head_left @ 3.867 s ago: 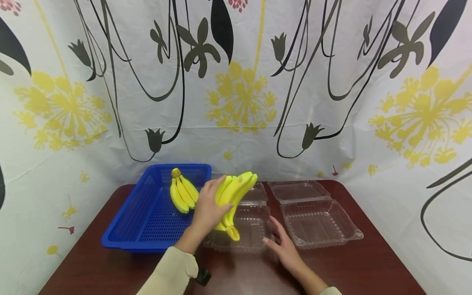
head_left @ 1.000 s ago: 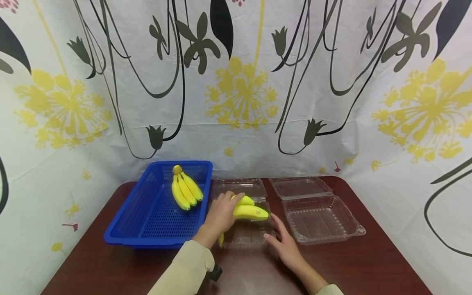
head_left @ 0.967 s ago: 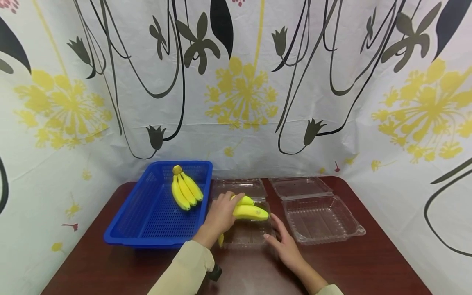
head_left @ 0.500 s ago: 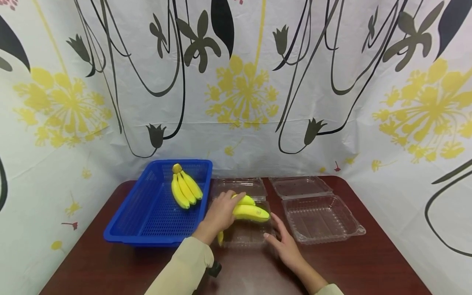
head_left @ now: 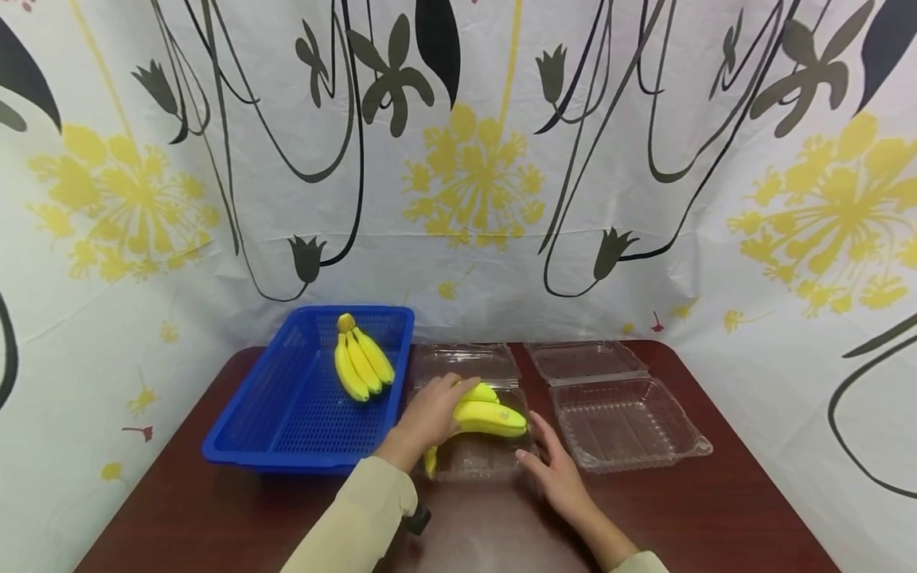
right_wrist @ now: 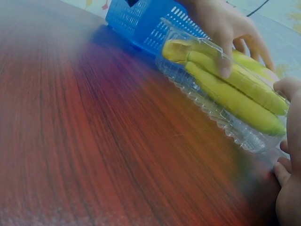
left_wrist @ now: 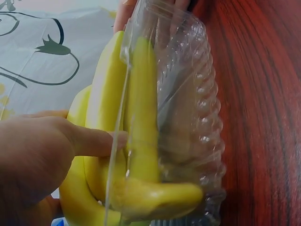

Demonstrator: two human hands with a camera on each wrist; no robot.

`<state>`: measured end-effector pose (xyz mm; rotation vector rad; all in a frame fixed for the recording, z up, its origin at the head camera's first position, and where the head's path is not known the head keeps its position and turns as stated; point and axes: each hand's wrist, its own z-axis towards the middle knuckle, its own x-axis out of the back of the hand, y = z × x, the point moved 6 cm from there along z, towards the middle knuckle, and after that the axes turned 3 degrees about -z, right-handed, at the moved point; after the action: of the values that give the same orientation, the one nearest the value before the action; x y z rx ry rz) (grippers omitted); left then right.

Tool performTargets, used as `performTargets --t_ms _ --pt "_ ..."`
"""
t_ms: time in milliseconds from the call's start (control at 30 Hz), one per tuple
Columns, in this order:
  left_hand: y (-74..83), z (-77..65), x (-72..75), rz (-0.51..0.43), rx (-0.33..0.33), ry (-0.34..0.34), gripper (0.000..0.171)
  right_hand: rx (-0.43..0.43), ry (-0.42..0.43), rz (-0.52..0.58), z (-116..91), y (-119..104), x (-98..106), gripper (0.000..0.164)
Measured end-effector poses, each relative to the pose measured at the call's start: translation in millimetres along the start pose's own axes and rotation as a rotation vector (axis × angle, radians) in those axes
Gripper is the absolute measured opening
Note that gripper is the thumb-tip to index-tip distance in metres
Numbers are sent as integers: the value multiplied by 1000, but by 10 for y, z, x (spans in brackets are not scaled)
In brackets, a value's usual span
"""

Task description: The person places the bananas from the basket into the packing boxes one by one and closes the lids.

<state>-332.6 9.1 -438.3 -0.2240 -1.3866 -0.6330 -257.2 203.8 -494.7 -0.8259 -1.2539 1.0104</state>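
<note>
Curved yellow banana bunch [head_left: 493, 419] was pinched by the left grip [head_left: 430, 414], partway in a clear rectangular plastic box [head_left: 487, 461], touched at 3 o'clock by the kinda spread-out right grip [head_left: 561, 476].

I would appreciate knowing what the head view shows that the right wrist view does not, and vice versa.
Only the head view shows the second bunch lying in the basket, the right box with its lid laid back, and the sleeves.

Only the right wrist view shows the whole stem of the held bunch; the left hand mostly hides it from the head camera.

Both show the left hand gripping that bunch, the right hand at the end of the left box, the basket and the table.
</note>
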Motion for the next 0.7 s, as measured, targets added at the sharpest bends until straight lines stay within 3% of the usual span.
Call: performTargets --t_ms 100,267,433,700 --pt "-5 11 -17 -4 15 -1 78 2 -5 -1 4 -6 -8 67" --pt "8 27 -35 34 8 10 74 12 2 -12 51 174 -50 68" --pt "44 30 -36 78 2 34 71 6 -3 -9 17 67 -36 68" --pt "105 62 -87 84 19 63 71 31 54 -17 65 220 6 65"
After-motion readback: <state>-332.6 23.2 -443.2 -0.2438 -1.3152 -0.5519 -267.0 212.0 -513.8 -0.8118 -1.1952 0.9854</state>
